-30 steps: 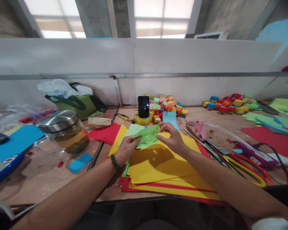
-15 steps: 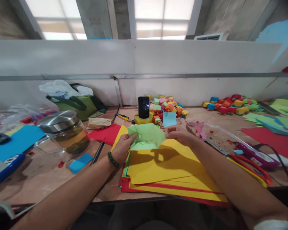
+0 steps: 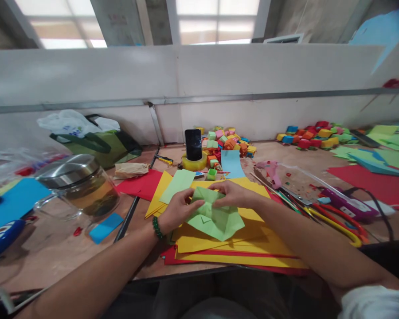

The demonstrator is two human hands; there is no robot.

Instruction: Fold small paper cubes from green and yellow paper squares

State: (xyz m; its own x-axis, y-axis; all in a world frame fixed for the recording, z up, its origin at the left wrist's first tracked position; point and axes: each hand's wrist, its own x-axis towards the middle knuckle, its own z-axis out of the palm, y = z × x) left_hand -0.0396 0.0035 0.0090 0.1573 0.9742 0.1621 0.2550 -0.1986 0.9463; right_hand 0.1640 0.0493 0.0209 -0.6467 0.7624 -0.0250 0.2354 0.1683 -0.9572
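Observation:
A creased sheet of light green paper (image 3: pixel 221 223) lies tilted over the yellow paper stack (image 3: pixel 199 241), with fold lines and a small raised flap in it. My left hand (image 3: pixel 177 210) grips its upper left part between thumb and fingers; a green bead bracelet circles that wrist. At its upper right part my right hand (image 3: pixel 231 195) is closed on the same sheet, fingertips near the middle. Another flat light green piece (image 3: pixel 177 185) rests on the stack just beyond my left hand. Behind the hands stands a small open green paper box (image 3: pixel 212 174).
A glass mug of tea (image 3: pixel 95 195) with a steel lid stands left. A phone (image 3: pixel 193 145) leans in a yellow tape roll (image 3: pixel 194 163) beside a heap of paper cubes (image 3: pixel 231 144). Scissors (image 3: pixel 339 221), a pink glue gun (image 3: pixel 272 173) and a purple one (image 3: pixel 349 206) lie right.
The green sheet has come down and nearer, and now shows open folds. Both hands have moved closer together on it. The view has shifted slightly, uncovering the other green piece and small box.

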